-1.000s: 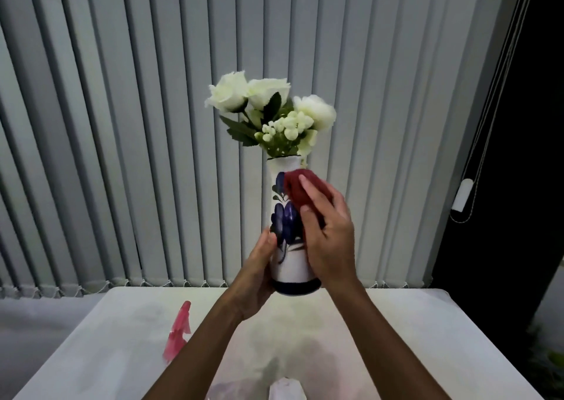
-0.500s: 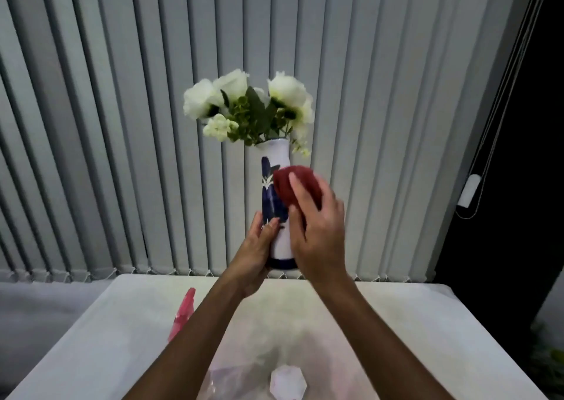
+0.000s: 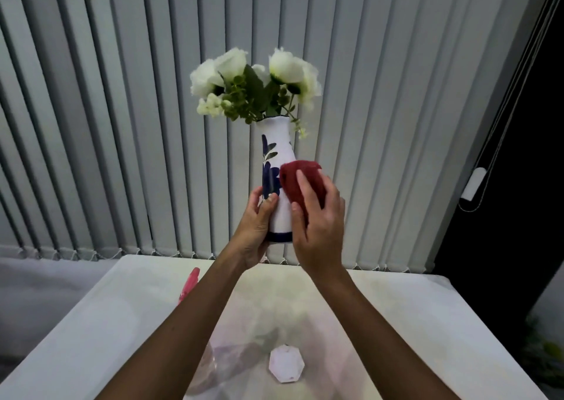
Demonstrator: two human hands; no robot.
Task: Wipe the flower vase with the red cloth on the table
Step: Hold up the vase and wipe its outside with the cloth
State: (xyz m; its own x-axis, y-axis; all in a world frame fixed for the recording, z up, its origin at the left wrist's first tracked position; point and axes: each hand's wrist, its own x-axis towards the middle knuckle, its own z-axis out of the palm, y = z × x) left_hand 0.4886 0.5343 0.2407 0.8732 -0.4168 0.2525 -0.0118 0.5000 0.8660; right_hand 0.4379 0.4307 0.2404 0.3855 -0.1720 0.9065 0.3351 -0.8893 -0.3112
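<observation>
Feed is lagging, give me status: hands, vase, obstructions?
Left hand gripping vase, lifted off table. Right hand pressing red cloth on its side. Nothing blocking.

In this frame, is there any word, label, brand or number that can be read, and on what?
None can be read.
The vase carries only painted blue flowers and leaves, no lettering.
The red cloth in the right hand is plain.
The pink bottle on the table shows no label.
The white eight-sided lid has faint marks, too blurred to tell.

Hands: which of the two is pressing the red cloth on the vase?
The right hand presses the bunched red cloth on the white, blue-flowered ceramic vase; the left hand only steadies it.
</observation>
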